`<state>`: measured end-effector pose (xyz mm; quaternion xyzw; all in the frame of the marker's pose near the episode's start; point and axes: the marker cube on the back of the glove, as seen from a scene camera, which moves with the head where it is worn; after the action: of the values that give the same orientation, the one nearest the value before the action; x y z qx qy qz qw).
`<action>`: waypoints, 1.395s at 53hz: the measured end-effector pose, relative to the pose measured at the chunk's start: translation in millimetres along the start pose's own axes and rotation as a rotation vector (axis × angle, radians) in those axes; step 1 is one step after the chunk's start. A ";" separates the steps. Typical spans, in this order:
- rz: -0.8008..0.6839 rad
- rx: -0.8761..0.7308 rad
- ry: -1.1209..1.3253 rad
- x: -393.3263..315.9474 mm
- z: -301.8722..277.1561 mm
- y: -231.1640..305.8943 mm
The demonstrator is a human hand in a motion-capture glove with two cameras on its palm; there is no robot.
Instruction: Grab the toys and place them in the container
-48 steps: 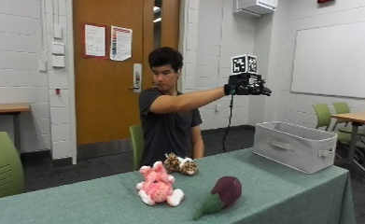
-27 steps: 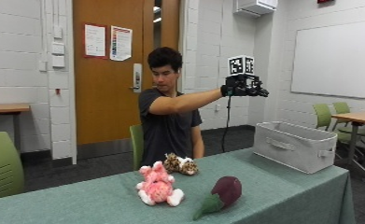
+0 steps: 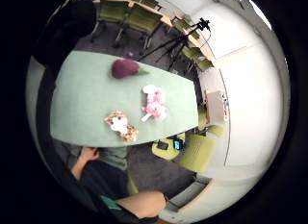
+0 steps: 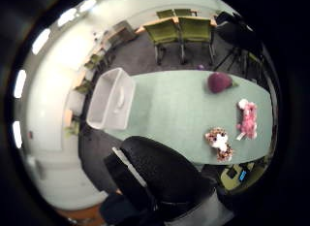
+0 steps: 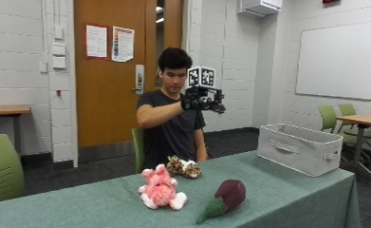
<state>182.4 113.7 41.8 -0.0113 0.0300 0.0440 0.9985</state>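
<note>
Gloved right hand (image 5: 200, 99) raised high, holding nothing, fingers unreadable | pink plush (image 5: 160, 188), leopard plush (image 5: 184, 166), eggplant plush (image 5: 226, 197) untouched on table (image 5: 286, 202) | risk: long descent may miss, nudging toys; bin (image 5: 299, 148) well apart.

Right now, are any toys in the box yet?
No, none yet. The pink plush, the spotted plush and the eggplant toy all lie on the green table. The gloved right hand is raised high, holding nothing. The grey container looks empty; all three remain.
</note>
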 end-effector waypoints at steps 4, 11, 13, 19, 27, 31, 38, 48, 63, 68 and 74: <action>0.030 -0.006 0.015 25.2 35.8 4.1; 0.085 -0.029 -0.041 55.6 111.0 24.4; 0.099 -0.051 -0.050 60.9 133.3 31.3; 0.126 -0.117 -0.055 68.7 182.8 44.4; 0.146 -0.200 -0.051 73.5 230.6 54.4; 0.152 -0.240 -0.032 78.4 247.5 55.6; 0.194 -0.288 -0.144 86.8 266.8 61.0; 0.199 -0.269 -0.258 84.7 263.5 67.9; 0.217 -0.042 -0.249 75.3 205.6 30.6; 0.374 -0.002 -0.240 50.6 159.1 -3.3; 0.168 0.065 -0.245 15.6 94.4 -28.5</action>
<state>206.0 89.1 135.6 0.0292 -0.0900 0.1275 0.9873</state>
